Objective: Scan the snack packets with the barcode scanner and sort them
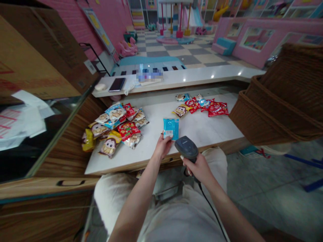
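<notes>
My left hand (pixel 163 147) is closed on the lower edge of a small blue snack packet (pixel 171 128), holding it over the white counter (pixel 202 129). Its barcode label faces up. My right hand (pixel 199 168) grips a dark handheld barcode scanner (pixel 186 147), whose head sits just right of and below the packet. A black cable runs from the scanner down past my lap.
A heap of several snack packets (pixel 114 127) lies at the counter's left end, a smaller group (pixel 202 105) at the far right. Stacked wicker baskets (pixel 280 101) stand at the right. A phone (pixel 117 84) rests on the raised ledge. A cardboard box (pixel 37 60) is at left.
</notes>
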The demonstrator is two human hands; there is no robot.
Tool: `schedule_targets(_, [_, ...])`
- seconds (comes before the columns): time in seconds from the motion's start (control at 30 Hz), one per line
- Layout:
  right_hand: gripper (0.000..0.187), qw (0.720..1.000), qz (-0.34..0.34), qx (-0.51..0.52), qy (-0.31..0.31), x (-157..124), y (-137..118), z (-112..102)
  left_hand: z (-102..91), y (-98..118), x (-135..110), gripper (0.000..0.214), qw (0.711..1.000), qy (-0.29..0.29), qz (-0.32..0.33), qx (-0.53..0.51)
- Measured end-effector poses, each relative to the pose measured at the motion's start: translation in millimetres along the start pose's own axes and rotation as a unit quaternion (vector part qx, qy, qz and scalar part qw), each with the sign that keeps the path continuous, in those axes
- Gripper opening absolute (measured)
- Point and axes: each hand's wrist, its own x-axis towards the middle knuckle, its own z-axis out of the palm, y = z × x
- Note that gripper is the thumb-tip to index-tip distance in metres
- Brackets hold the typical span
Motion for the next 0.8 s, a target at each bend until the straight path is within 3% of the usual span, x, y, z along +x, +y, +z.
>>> schedule_targets(0.17, [0.028,1.0,0.004,0.0,0.002,-2,-1,-2,-2.3,11,-2,0.059,0.997,0.034,0.037,0.06])
schedule_targets(0.27, [0.031,1.0,0.013,0.001,-0.002,-1,0,-3,-15.9,39,-13,0.063,0.97,0.064,0.138,0.192])
schedule_targets(0.33, [0.034,1.0,0.014,0.001,-0.007,-1,1,-2,-30.3,67,-23,0.066,0.913,0.124,0.25,0.298])
schedule_targets(0.4, [0.037,1.0,0.011,-0.002,-0.02,0,3,0,-47.5,98,-35,0.07,0.824,0.213,0.349,0.392])
schedule_targets(0.5, [0.037,0.999,0.001,-0.008,-0.042,2,6,3,-75.8,137,-46,0.076,0.699,0.331,0.414,0.48])
schedule_targets(0.57, [0.037,0.999,-0.005,-0.012,-0.052,3,9,4,-93.6,154,-47,0.083,0.665,0.372,0.39,0.517])
schedule_targets(0.7, [0.037,0.997,0.0,-0.019,-0.07,4,9,6,-119.2,163,-38,0.094,0.675,0.392,0.248,0.573])
schedule_targets(0.8, [0.039,0.998,0.001,-0.016,-0.055,4,6,7,-127.5,160,-34,0.094,0.655,0.401,0.22,0.602])
